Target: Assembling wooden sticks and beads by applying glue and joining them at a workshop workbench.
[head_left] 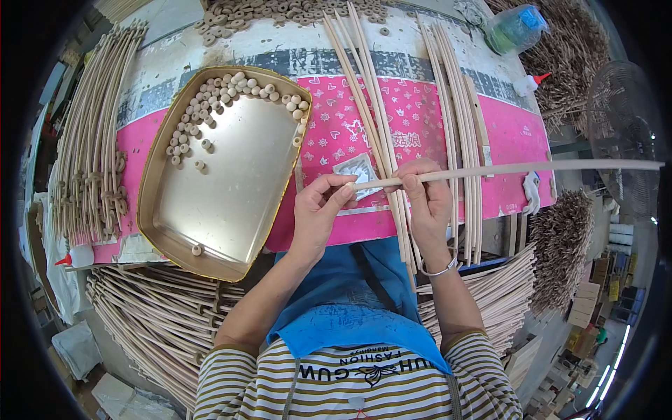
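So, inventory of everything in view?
held rod: 1, pale, centre
table rods: several, pale, centre and right
tray: 1, gold, left
beads: dozens, pale, tray
rings: many, brown, far table
ringed rods: many, tan, left
lower rods: many, tan, below table
bottles: 2, white, red-capped, table edges
jar: 1, greenish, far right
stick bundles: several, brown, right
fan: 1, grey, right
flat item: 1, silvery, table
cover: 1, pink, table
apron: 1, blue, torso
bracelet: 1, silver, right wrist
left hand: 1, bare, held rod's end
right hand: 1, bare, held rod
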### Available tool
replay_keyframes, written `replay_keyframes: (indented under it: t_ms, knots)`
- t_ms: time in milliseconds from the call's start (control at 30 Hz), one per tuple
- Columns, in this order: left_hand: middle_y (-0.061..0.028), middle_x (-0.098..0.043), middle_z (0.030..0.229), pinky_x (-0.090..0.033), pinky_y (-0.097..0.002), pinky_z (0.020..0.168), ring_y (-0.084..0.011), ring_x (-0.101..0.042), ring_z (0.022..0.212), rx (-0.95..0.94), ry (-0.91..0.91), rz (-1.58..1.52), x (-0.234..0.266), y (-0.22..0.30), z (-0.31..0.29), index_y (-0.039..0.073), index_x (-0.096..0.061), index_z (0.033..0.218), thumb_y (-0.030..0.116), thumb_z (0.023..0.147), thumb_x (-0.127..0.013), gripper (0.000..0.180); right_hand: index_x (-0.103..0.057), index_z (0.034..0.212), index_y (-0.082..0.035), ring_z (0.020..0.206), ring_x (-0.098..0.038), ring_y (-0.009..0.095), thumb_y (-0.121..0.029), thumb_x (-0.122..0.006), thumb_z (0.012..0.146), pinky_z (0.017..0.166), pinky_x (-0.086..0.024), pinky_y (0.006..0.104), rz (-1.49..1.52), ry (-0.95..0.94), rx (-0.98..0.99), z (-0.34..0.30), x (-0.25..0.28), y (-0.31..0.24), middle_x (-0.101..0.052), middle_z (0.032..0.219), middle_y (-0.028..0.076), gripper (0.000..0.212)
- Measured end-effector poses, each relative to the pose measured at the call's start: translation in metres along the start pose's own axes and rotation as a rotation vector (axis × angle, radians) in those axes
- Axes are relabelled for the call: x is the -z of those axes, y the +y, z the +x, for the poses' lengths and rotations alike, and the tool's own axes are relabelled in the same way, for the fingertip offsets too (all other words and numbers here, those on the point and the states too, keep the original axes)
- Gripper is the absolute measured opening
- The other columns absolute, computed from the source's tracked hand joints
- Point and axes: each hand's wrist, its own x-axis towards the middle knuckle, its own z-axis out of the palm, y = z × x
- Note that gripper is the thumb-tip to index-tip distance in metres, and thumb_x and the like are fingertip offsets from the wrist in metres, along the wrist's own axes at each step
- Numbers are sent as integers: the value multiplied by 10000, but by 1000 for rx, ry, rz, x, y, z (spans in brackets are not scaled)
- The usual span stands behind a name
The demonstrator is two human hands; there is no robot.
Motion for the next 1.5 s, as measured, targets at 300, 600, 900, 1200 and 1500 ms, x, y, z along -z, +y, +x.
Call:
replay_keyframes:
  t_ms: [300, 600, 900, 1200, 1500]
  knots:
    - [-58, -630, 1157, -554, -324, 982, -155, -641, 1074, -72, -38, -239, -33, 4, 6, 38, -510, 1396, 79, 1024, -571, 379, -591, 1105, 1, 836, -659, 127, -161, -523, 1070, 725, -556, 254, 416, 460, -166, -27, -35, -4, -641, 977, 82, 179]
    - [-33, -628, 1028, -581, -316, 888, -150, -664, 986, -120, 38, -169, -18, 27, 12, 34, -508, 1388, 67, 1028, -540, 362, -681, 1111, -7, 712, -615, 230, -104, -755, 849, 666, -491, 336, -1017, 277, 223, -85, 75, -70, -629, 823, 100, 289]
    - [-62, -644, 971, -538, -335, 893, -187, -657, 983, -293, 48, -13, -5, 54, 36, -23, -532, 1292, 235, 1077, -482, 339, -732, 995, -51, 699, -604, 289, -150, -741, 877, 610, -470, 394, -822, 193, -182, -205, 141, -26, -606, 768, 107, 155]
    - [-130, -636, 1222, -492, -334, 1022, -186, -627, 1097, -303, -464, 361, -117, 51, 35, 20, -264, 1579, 200, 1088, -452, 556, -724, 1058, -46, 730, -542, 59, -246, -569, 1042, 657, -449, 236, 29, 535, -515, -314, 107, 4, -673, 883, -26, 254]
    - [-96, -696, 1067, -547, -314, 910, -168, -667, 986, 100, -514, 416, -107, -10, -8, 5, -580, 1380, 197, 1066, -514, 374, -705, 1124, 5, 841, -656, 276, -264, -575, 1014, 789, -503, 414, -911, 1559, -944, -571, 243, 135, -688, 874, 174, 319]
